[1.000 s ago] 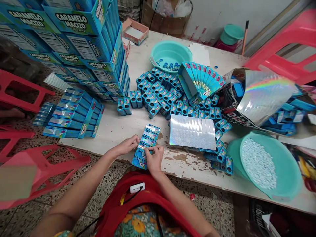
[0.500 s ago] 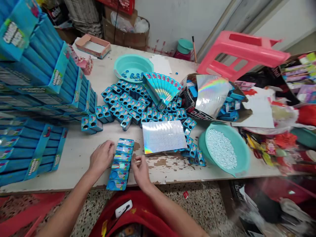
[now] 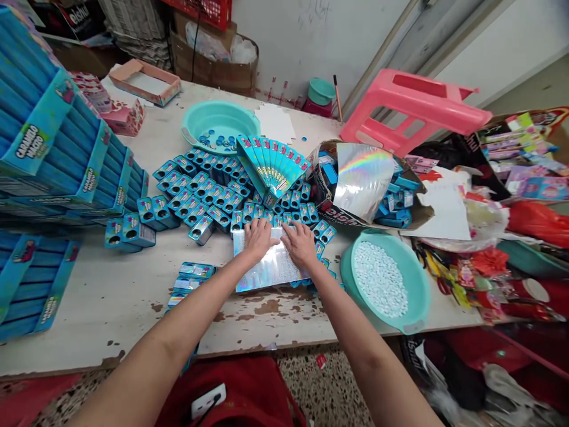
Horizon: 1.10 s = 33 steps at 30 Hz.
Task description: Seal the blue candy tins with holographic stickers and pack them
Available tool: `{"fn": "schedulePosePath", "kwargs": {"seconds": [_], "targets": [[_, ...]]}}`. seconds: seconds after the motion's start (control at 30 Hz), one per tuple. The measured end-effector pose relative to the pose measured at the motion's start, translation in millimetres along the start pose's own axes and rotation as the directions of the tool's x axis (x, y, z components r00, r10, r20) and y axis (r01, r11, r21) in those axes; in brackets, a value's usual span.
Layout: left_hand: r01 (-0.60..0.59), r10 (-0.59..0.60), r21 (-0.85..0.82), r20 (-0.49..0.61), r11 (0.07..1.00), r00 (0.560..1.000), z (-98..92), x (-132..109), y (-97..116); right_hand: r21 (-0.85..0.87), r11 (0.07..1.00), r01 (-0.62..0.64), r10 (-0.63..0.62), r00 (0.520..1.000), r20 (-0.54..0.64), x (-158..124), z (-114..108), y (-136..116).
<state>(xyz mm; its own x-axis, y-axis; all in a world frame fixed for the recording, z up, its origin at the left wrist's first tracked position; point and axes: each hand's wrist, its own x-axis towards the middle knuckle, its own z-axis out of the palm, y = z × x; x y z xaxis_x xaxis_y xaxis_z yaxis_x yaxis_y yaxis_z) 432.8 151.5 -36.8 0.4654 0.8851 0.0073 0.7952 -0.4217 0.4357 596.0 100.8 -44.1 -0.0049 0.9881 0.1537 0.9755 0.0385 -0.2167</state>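
Observation:
My left hand (image 3: 259,239) and my right hand (image 3: 299,243) lie side by side on the far part of a shiny holographic sheet (image 3: 262,274). Both have fingers stretched forward over its back edge, thumbs pointing toward each other. Whether any fingertip is tucked under the sheet cannot be seen. Under and behind it stand many small blue boxes (image 3: 202,228) with round dark holes in their tops. To the left, a row of blue boxes (image 3: 195,270) lies near the table's front, partly covered by my left forearm. A fan-shaped blue carton (image 3: 271,169) rests on the boxes behind my hands.
A teal basin (image 3: 213,110) with blue discs stands behind; another teal basin (image 3: 420,290) full of small pale pieces is at right. Tall stacks of blue display boxes (image 3: 66,142) fill the left. An open carton (image 3: 329,207) and a pink stool (image 3: 413,98) stand back right.
Both hands have left the sides of the box row and moved forward and right onto the holographic sheet. The view has shifted slightly to the right.

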Motion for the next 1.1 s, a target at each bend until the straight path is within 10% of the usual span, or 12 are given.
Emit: {"fn": "schedulePosePath", "kwargs": {"seconds": [0.23,0.43,0.6,0.77,0.9,1.1], "targets": [[0.013,-0.013,-0.042,0.003,0.999,1.0,2.5,-5,-1,0.075,0.995,0.062,-0.059,0.997,-0.046,-12,-10,-3],[0.026,-0.027,-0.125,-0.007,0.992,1.0,-0.2,-2,-2,0.179,0.982,0.06,-0.03,0.985,-0.168,-31,-75,-24],[-0.079,0.013,-0.56,-0.121,0.824,0.993,-39.8,-37,10,0.393,0.919,-0.024,0.12,0.968,-0.222,-57,-117,-67],[0.101,0.078,-0.887,0.152,0.45,0.985,-68.4,-120,19,0.599,0.787,-0.145,0.266,0.957,-0.118,-83,-102,-116],[0.24,-0.169,-0.756,0.172,0.609,0.97,-64.7,-157,-10,0.622,0.762,-0.179,0.292,0.953,-0.083,-89,-81,-121],[0.244,-0.177,-0.629,0.168,0.738,0.97,-69.2,-152,-48,0.596,0.74,-0.313,0.488,0.859,-0.155,-27,-53,-43]]}}
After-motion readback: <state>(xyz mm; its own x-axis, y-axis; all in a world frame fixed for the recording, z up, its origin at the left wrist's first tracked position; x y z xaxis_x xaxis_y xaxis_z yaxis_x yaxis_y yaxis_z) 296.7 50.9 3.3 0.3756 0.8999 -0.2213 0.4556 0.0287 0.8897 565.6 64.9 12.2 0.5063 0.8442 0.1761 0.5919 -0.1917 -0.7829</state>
